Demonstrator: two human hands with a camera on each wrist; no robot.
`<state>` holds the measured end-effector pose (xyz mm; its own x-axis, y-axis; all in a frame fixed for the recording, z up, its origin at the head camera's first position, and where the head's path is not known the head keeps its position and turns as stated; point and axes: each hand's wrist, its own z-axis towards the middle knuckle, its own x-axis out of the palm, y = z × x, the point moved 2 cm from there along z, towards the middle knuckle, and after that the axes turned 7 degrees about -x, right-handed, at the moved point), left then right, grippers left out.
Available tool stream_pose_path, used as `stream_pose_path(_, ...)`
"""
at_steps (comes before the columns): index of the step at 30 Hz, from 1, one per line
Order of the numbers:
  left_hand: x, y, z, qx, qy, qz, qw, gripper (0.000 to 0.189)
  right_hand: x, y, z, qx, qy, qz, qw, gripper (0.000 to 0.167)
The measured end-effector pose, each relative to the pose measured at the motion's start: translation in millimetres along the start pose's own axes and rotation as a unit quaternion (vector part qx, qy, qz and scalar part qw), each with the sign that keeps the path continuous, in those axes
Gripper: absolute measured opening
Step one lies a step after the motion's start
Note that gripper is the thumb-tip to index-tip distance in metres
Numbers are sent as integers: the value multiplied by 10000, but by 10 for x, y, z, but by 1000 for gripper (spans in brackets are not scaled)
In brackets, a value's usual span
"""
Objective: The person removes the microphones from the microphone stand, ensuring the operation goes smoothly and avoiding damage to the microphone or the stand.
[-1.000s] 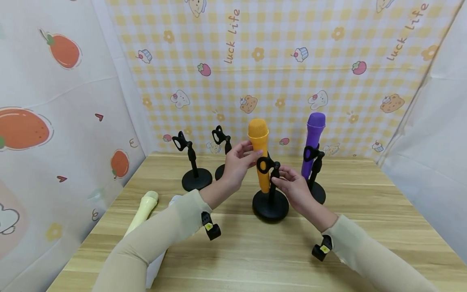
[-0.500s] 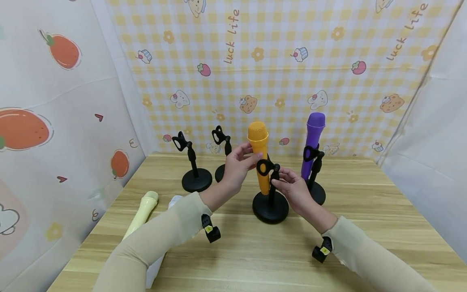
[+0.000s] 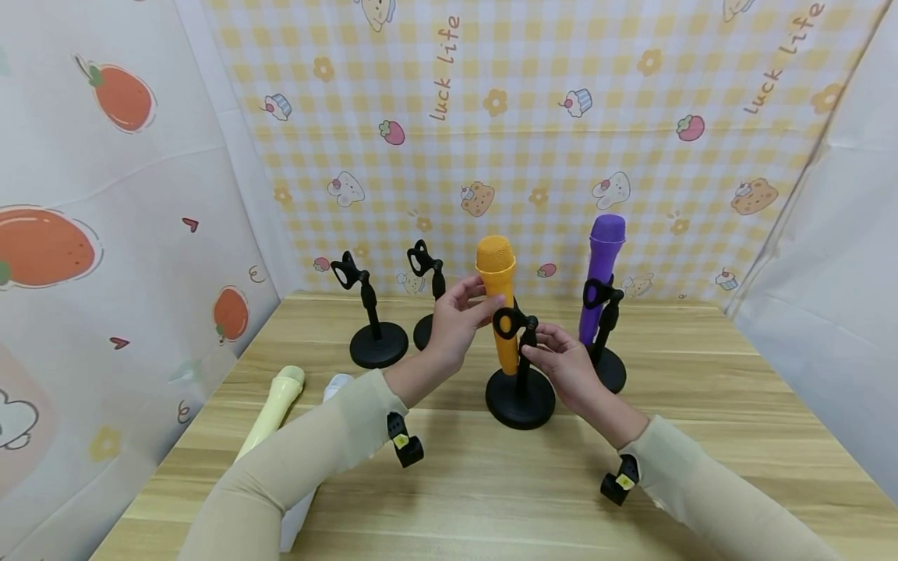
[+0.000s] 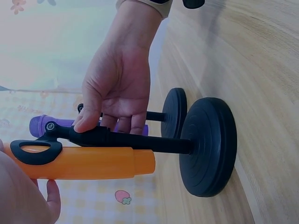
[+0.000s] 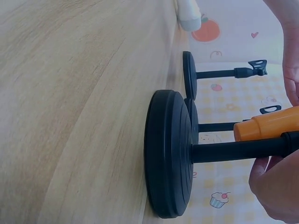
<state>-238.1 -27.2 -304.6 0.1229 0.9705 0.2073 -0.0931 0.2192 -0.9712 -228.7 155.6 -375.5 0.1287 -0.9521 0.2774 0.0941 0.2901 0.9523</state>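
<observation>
Head view, clock centred on orange mic [image 3: 502, 282]; mic stands near upright, grille up, leaning slightly to 11 o'clock, foot above the round base of front stand [image 3: 522, 382], clear of it; clip of that stand overlaps mic's near side, can't tell if mic is fully seated; left hand [image 3: 454, 321] at 9 o'clock pinches mic just under the grille, thumb near side; right hand [image 3: 567, 366] at 4 o'clock grips the stand's post below the clip, thumb across it, fingers behind; so both hands closed on something; purple mic [image 3: 602, 259] near 3 o'clock, upright in clip of rear stand [image 3: 607, 318]; two bare stands around 9 o'clock, outer stand [image 3: 372, 310] and inner stand [image 3: 438, 282], the latter partly behind left hand; yellow mic [image 3: 272, 409] lies at 8 o'clock on desk [image 3: 449, 510]; white mic [image 3: 298, 520] beside it, mostly hidden by left sleeve [image 3: 309, 448]; checked cloth [image 3: 494, 148] at 12 o'clock.
</observation>
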Motion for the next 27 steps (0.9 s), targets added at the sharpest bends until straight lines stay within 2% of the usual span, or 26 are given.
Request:
stream_pose_path(20,13,43,-2,110,44,-11,9999,36,-18,-21,-6,-20,24,-21,10000,21)
stream_pose_path(27,22,9,-21,94,68,20,9999,37,-22,-31,3,-74,51,-19,10000,20)
